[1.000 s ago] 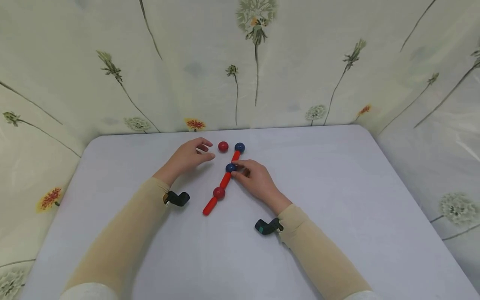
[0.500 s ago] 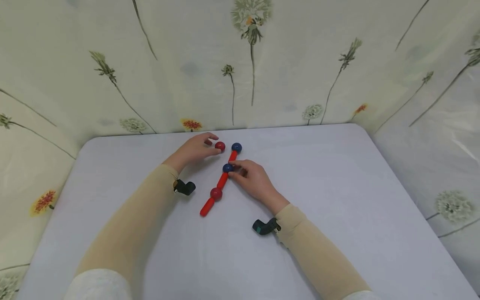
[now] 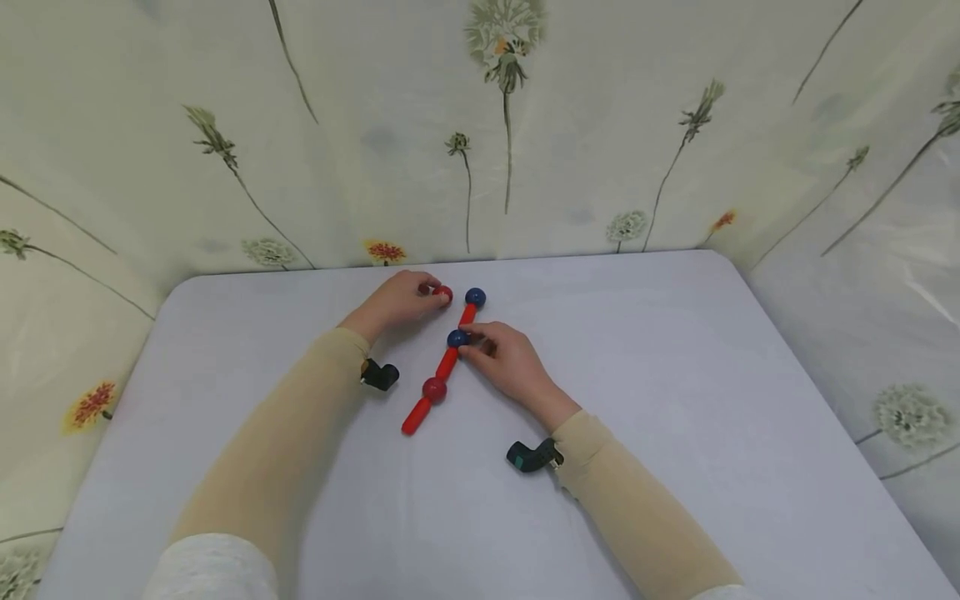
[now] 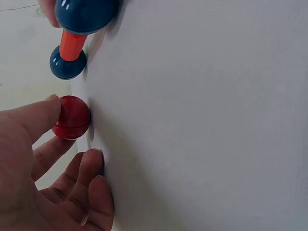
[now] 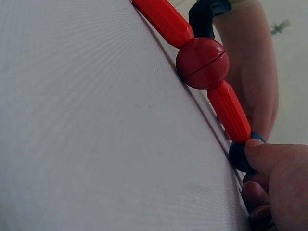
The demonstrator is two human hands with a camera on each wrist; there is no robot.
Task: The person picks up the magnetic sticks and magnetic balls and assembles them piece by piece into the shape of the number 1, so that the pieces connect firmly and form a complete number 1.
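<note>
My left hand (image 3: 402, 298) pinches a loose red ball (image 4: 73, 118) between thumb and finger, near the table's back edge. My right hand (image 3: 513, 360) pinches a blue ball (image 3: 457, 338) in the middle of a chain of toy sticks and balls. Beyond that ball, a short red stick (image 3: 468, 313) leads to a second blue ball (image 3: 476, 297) at the far end. Towards the near side come a red stick (image 5: 229, 111), a red ball (image 5: 202, 63) and a last red stick (image 3: 416, 416). The loose ball lies left of the far blue ball, apart from it.
A white-covered table (image 3: 675, 350) lies under both hands. Behind it hangs a curtain (image 3: 360, 150) with a dandelion print. Each wrist carries a small black camera, the left camera (image 3: 380, 375) and the right camera (image 3: 531, 456).
The left hand has moved right to the loose red ball, and its thumb and finger have closed on it. The right hand has kept its pinch on the middle blue ball.
</note>
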